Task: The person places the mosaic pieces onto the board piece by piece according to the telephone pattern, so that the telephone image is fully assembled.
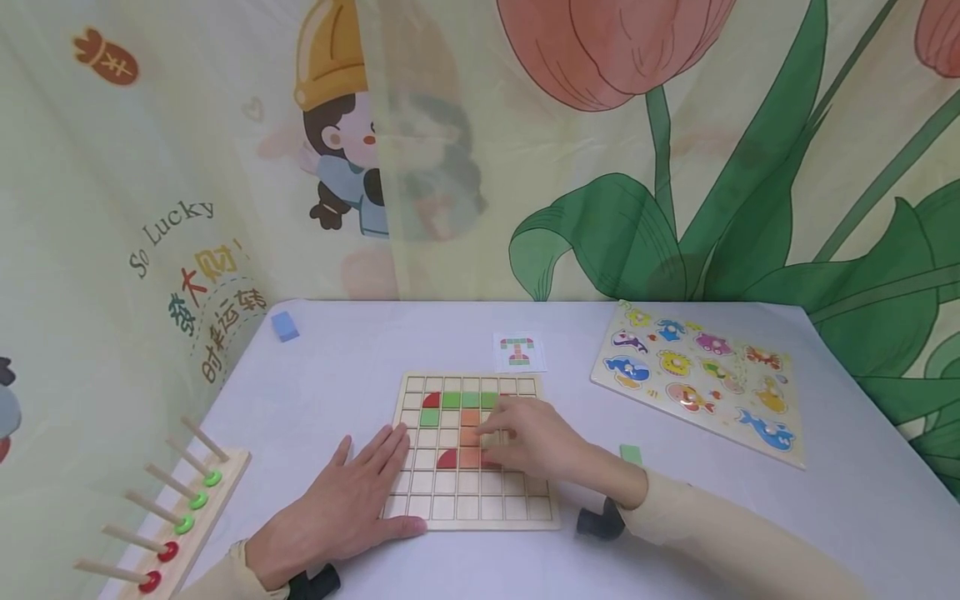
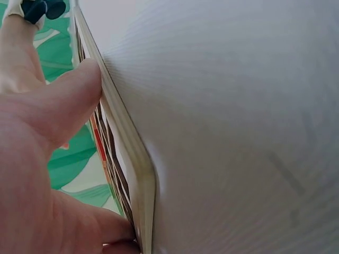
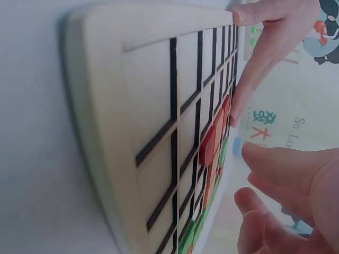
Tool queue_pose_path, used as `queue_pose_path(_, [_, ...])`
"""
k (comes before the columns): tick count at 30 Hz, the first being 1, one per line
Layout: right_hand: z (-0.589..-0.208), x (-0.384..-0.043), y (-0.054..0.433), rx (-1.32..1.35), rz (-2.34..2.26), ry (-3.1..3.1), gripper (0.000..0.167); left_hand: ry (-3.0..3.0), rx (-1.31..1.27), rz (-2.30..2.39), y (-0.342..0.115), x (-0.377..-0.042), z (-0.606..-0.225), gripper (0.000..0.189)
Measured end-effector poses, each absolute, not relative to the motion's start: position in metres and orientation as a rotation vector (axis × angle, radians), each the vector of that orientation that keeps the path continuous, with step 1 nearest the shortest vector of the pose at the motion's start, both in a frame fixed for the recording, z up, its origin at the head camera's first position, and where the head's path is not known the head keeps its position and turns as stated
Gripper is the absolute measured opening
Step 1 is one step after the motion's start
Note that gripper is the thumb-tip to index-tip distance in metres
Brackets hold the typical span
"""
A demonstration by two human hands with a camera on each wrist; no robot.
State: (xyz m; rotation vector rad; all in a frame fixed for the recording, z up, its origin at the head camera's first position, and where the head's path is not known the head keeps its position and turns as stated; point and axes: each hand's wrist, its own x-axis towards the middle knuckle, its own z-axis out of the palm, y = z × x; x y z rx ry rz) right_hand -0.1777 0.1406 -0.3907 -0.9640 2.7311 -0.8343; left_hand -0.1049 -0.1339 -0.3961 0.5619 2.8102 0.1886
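A wooden grid board (image 1: 457,507) lies on the table with coloured pieces in its cells. Green squares (image 1: 452,400) form a row near the top, with a red quarter-round piece (image 1: 432,400) at its left end. Orange squares (image 1: 469,435) run down the middle, and another red quarter-round piece (image 1: 447,458) sits lower left. My left hand (image 1: 345,504) rests along the board's left side, its thumb at the near edge. Over the board's right half is my right hand (image 1: 536,437), hiding some cells. In the right wrist view its fingers (image 3: 275,164) are apart, with nothing between them.
Behind the board lies a pattern card (image 1: 519,352). A loose green square (image 1: 630,454) is by the right forearm. An animal puzzle board (image 1: 693,375) stands back right. On the left are a peg rack (image 1: 217,492) with rings and a blue block (image 1: 285,326).
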Motion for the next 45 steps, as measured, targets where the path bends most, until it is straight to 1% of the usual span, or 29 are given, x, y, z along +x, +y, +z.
queue_pose_path(6, [-0.387,-0.174,0.174,-0.799,-0.911,2.752,0.029,2.81,0.564,0.197,-0.133,-0.104,-0.396,0.109])
queue_pose_path(14, [-0.39,-0.167,0.223,-0.569,-0.818,2.876,0.03,2.811,0.568,0.193,-0.134,-0.104,-0.396,0.108])
queue_pose_path(18, [-0.395,-0.16,0.237,-0.532,-0.77,2.895,0.032,2.811,0.565,0.195,-0.135,-0.104,-0.396,0.109])
queue_pose_path(32, [-0.402,-0.146,0.256,-0.441,-0.691,2.89,0.03,2.814,0.565,0.179,-0.135,-0.106,-0.396,0.11])
queue_pose_path(45, [-0.4,-0.137,0.257,-0.369,-0.673,2.911,0.03,2.798,0.563,0.189,-0.135,-0.106,-0.395,0.111])
